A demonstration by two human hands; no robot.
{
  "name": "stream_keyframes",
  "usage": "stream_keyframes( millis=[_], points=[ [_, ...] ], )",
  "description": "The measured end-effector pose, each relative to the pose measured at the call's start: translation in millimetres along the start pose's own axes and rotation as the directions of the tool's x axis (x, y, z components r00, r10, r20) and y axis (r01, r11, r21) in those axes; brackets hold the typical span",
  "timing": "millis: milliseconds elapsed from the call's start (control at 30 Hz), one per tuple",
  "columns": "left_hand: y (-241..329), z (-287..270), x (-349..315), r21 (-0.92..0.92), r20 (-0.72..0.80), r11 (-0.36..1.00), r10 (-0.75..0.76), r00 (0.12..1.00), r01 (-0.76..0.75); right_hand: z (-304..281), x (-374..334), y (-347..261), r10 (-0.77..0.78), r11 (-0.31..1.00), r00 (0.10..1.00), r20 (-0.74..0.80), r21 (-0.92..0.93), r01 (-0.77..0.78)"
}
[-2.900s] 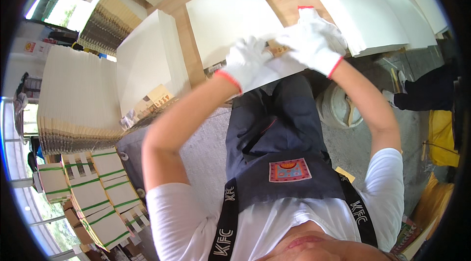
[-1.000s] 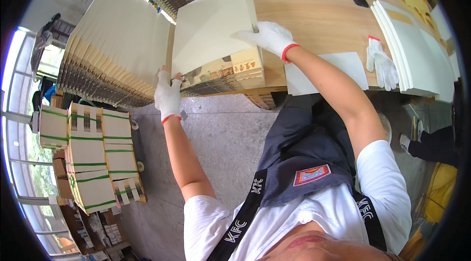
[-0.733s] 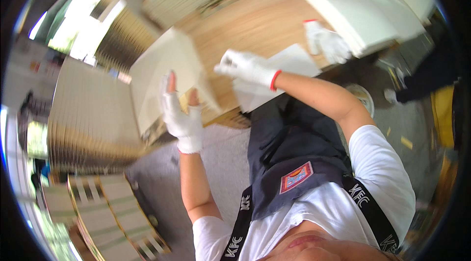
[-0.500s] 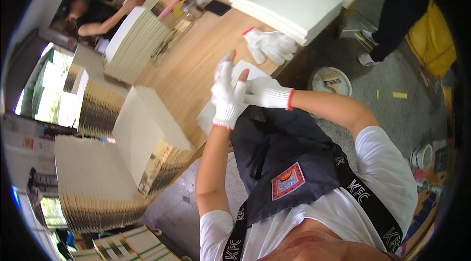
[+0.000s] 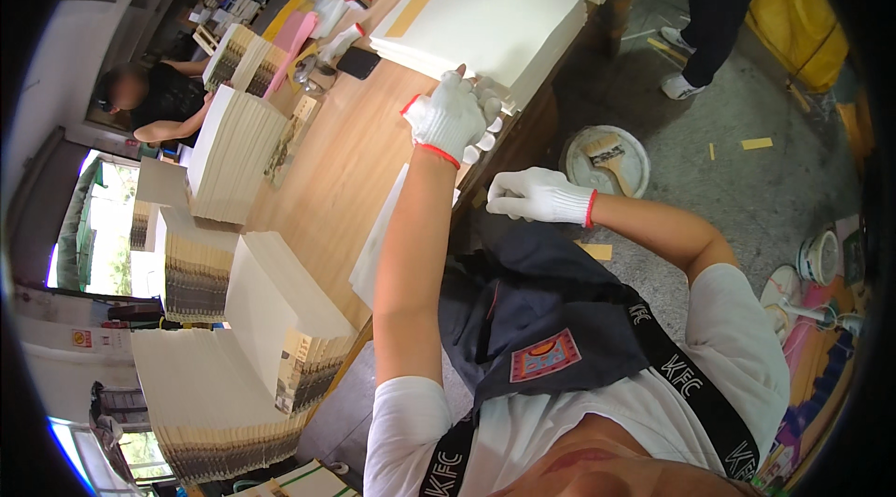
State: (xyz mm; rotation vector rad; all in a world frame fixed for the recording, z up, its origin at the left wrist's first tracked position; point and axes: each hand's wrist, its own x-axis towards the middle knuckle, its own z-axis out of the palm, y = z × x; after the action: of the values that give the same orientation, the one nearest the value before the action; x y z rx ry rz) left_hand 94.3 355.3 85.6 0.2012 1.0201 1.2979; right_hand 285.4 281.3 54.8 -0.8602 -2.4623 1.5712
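Observation:
My left hand [image 5: 446,119], in a white knit glove with a red cuff and bare fingertips, reaches over the table's edge. It lies on a loose pair of white work gloves [image 5: 483,139], covering most of them; one red cuff and several glove fingers stick out around it. Whether my fingers grip the pair cannot be made out. Beyond these gloves, a thick stack of white sheets [image 5: 499,16] bears a tan strip. My right hand [image 5: 537,196], gloved too, hovers in front of my dark apron [image 5: 541,282]. Its fingers are curled in, with nothing visible in them.
Stacks of book blocks [image 5: 233,156] line the table's left side. A phone [image 5: 357,63] lies near a glass jar [image 5: 313,77]. On the floor right of the table stands a bucket with a brush [image 5: 607,161]. One person [image 5: 173,105] works at far left; another's legs [image 5: 723,12] show at right.
My hands have parted. The left has moved forward onto the loose gloves; the right has drawn away from it and curled its fingers. The whole view has shifted.

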Motion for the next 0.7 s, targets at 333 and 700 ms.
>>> stream_keyframes(
  millis=[333,700],
  points=[
    [17,-3,22,-0.328,-0.121,0.934,-0.194,0.973,0.146,-61,4,-17,-0.302,0.949,0.942,-0.146,0.051,0.312],
    [4,11,-27,-0.198,-0.009,0.98,0.011,1.0,-0.012,-195,256,-96,0.078,0.527,0.985,0.155,-0.845,0.091]
  ],
)
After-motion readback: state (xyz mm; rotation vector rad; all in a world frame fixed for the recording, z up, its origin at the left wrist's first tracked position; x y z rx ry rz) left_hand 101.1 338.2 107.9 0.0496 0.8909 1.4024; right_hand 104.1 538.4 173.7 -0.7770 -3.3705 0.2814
